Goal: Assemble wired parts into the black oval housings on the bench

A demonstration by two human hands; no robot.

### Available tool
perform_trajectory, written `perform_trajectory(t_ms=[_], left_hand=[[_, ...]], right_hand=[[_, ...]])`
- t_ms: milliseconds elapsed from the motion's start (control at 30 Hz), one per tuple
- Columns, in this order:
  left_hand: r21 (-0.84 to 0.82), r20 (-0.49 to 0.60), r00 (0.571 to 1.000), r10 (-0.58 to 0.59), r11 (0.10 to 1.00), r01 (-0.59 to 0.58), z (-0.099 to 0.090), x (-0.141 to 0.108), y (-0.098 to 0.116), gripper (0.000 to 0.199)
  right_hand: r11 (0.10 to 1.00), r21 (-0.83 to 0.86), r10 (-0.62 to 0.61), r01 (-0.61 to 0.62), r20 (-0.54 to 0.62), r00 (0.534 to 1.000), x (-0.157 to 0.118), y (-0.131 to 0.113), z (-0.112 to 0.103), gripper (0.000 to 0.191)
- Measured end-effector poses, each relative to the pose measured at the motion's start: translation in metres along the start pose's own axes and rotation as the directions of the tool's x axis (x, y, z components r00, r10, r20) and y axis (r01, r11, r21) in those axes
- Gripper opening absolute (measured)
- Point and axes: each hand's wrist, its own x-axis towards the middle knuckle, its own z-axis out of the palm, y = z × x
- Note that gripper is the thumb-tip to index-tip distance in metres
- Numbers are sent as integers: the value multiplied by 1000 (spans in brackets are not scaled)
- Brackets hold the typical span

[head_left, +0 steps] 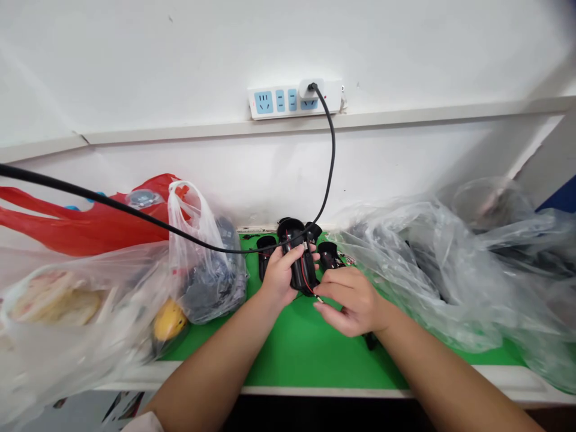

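My left hand (281, 276) is wrapped round a black plastic housing (302, 270), its thumb lying across the top. A thin red wire (305, 273) runs along the housing. Just right of the lower end, my right hand (348, 300) pinches a small light-coloured connector (319, 299) on the wire between thumb and forefinger. Other black housings lie on the green mat (315, 360): one (265, 255) left of my left hand and one (328, 255) above my right hand.
A white power strip (272, 103) is on the wall; its black cable (332, 156) loops down across the held housing. Clear bags (418, 264) lie at the right. A red bag (90, 225), a white bag (202, 270) and a yellow object (170, 320) stand at the left.
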Motion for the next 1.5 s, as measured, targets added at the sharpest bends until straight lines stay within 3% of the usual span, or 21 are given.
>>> perform_trajectory(t_ms=[233,467,667,767,900,1067,1133,1200,1333,1400,1500], left_hand=[[28,-18,1000,24,999,-24,-3,1,-5,31],[29,-23,998,52,998,-51,-5,3,-4,29],[44,-13,999,45,998,-44,-3,0,-1,32],[56,0,999,49,997,-48,-2,-1,-1,35],[65,4,1000,9,998,-10,-1,2,-1,33],[117,-31,999,-33,992,36,0,5,-2,35],[144,-6,998,-59,988,59,0,4,-2,36],[163,12,997,-73,984,70,0,3,-2,36],[159,-6,996,-84,984,84,1,2,-3,32],[156,-5,996,-91,984,91,2,2,-3,30],[157,10,995,-103,982,100,3,1,-3,29]], right_hand=[[997,72,11,-20,116,993,-2,4,-2,9],[978,201,30,-60,150,988,-3,9,2,24],[914,350,213,-207,22,977,-4,23,-14,20],[830,358,424,-428,93,901,-6,34,-25,33],[689,201,575,-696,433,694,-9,48,-36,41],[670,-135,623,-730,637,454,-14,59,-50,23],[643,-254,651,-723,679,340,-16,60,-55,19],[617,-316,663,-720,701,261,-17,60,-60,20],[608,-327,644,-723,736,209,-20,59,-62,20],[623,-369,658,-690,724,207,-20,59,-57,19],[672,-363,662,-645,685,304,-18,58,-47,21]])
